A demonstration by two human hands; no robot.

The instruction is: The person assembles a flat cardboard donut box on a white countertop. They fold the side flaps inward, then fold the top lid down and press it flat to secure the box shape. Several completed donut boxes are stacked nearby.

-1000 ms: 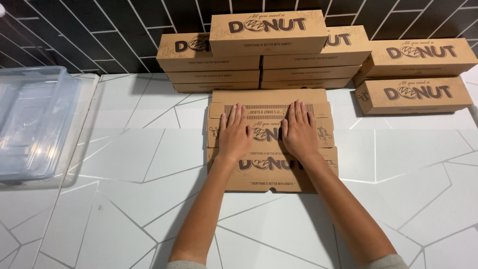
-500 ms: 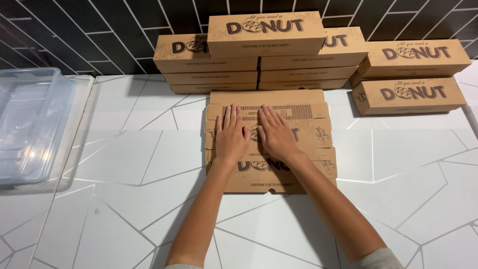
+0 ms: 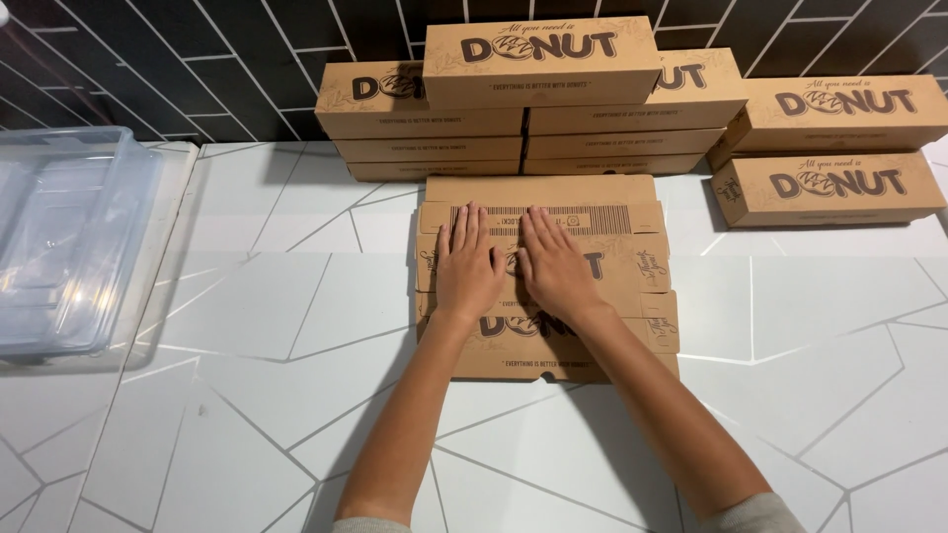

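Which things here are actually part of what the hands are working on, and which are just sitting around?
In hand:
- flat unfolded cardboard box, lying on the white tiled counter
- left hand and right hand, both pressed palm-down on it

Lying about:
- stacked folded boxes against the dark wall
- two more boxes to the right
- clear plastic tub at left

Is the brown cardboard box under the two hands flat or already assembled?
Flat. The brown cardboard box lies spread on the white counter, flaps showing, with left hand and right hand pressing it.
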